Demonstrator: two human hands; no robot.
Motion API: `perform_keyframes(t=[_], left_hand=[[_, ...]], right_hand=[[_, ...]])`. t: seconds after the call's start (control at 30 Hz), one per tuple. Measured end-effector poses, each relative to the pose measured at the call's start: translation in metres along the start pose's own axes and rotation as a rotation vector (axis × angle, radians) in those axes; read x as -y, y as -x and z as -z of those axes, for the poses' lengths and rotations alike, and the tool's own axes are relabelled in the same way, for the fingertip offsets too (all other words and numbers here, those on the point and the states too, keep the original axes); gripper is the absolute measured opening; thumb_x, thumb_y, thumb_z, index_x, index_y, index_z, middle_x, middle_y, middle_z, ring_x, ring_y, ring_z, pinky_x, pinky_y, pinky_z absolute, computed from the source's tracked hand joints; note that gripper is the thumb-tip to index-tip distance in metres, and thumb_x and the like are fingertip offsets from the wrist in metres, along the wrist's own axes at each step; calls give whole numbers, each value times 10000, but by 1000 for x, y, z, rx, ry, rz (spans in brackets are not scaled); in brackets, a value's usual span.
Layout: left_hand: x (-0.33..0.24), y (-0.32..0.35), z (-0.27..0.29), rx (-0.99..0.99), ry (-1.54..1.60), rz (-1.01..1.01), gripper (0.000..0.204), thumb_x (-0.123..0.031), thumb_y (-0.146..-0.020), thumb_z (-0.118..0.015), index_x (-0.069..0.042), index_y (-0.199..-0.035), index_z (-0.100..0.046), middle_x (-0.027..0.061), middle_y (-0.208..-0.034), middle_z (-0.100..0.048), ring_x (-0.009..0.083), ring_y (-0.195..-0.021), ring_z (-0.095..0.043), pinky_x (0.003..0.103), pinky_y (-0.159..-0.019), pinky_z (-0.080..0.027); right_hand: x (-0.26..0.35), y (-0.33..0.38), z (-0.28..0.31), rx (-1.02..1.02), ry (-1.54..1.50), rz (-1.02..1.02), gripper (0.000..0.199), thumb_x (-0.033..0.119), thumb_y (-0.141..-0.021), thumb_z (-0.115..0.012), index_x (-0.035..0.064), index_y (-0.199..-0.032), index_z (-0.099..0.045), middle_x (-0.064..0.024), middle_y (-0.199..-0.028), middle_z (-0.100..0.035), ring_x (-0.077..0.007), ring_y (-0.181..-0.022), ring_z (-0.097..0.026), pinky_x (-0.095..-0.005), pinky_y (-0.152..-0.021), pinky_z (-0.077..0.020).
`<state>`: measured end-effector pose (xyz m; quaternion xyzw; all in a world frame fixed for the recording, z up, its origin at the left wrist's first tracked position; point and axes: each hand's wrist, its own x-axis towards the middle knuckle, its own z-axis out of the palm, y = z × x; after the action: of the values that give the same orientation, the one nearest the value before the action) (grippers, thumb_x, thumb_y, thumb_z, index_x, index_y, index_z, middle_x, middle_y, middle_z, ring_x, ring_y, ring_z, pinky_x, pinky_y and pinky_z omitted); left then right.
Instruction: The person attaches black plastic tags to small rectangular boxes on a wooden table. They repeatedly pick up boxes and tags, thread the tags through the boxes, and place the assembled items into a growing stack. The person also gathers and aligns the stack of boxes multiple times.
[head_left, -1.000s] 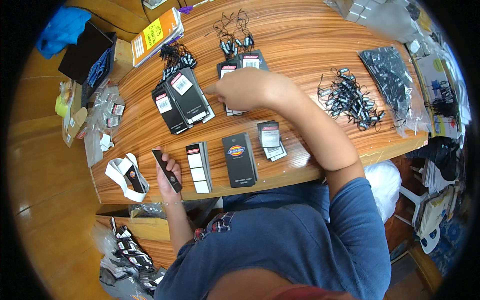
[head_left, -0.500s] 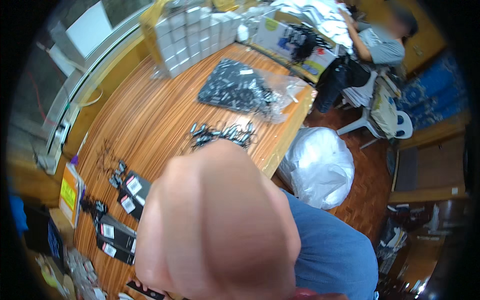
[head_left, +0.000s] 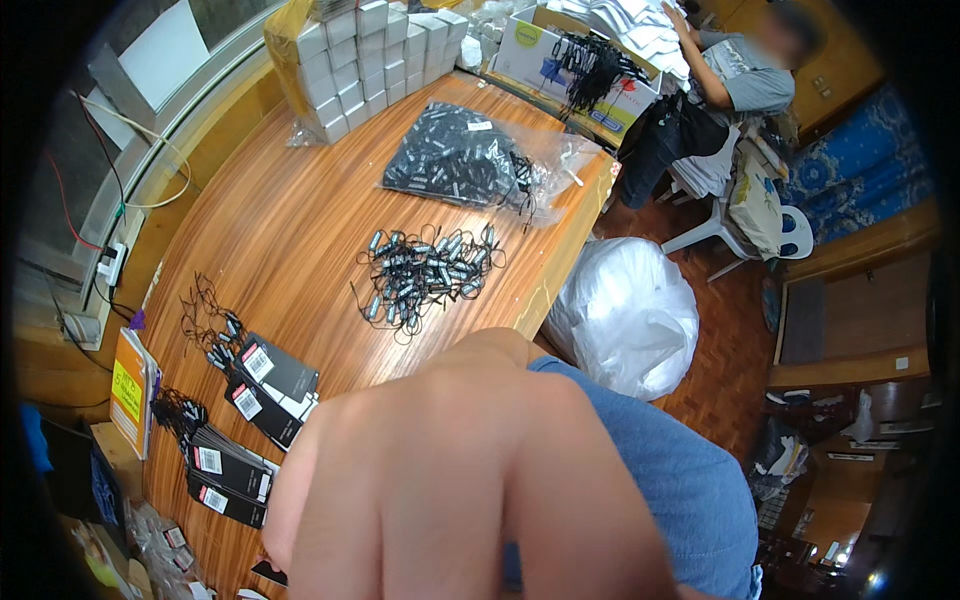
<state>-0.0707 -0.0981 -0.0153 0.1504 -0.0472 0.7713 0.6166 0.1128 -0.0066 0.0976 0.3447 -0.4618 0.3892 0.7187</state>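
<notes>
The right hand (head_left: 450, 450) fills the near foreground, its fingers (head_left: 440, 510) directed toward the lower edge; the tips are out of view, so whether they grasp anything cannot be told. The left hand cannot be made out. The tags (head_left: 288, 372) lie left of the right hand on the surface (head_left: 300, 220), long axes slanting toward it. Beyond are loose cords (head_left: 432, 270), then a bag (head_left: 440, 155).

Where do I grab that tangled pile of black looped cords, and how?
I'd pinch a small grey bar-shaped piece at the left rim of the tangled pile of black looped cords, coming from the picture's left. It looks chunkier than the thin loops and sits outside the crowded middle, where pulling might drag others.
</notes>
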Motion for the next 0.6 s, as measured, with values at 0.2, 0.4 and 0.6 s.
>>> perform_keyframes(t=[0.2, 0.4, 0.6], left_hand=[[77, -50, -21, 166, 276, 216, 193, -95, -856, -489, -24, -1033, -517, 40, -754, -517, 68, -586, -483, 183, -522, -374], [112, -65, -47, 287, 425, 152, 181, -89, -853, -490, -20, -1017, -526, 42, -747, -525, 64, -587, -492, 178, -522, -378], [181, -74, -77, 397, 591, 213, 170, -84, -850, -492, -16, -1000, -536, 44, -740, -534, 61, -588, -500, 173, -523, -382]], right_hand=[[4, -11, 25, 87, 287, 452, 155, 95, -780, -608, 5, -676, -537, -116, -674, -533, -201, -454, -448, -296, -401, -331], [12, -10, 28, 255, 278, 352, 131, -23, -754, -544, 0, -638, -490, -137, -668, -511, -188, -415, -357, -291, -365, -279], [31, -22, 33, 245, 231, 300, 119, -40, -749, -488, -11, -634, -493, -134, -601, -494, -180, -401, -335, -294, -352, -265]])
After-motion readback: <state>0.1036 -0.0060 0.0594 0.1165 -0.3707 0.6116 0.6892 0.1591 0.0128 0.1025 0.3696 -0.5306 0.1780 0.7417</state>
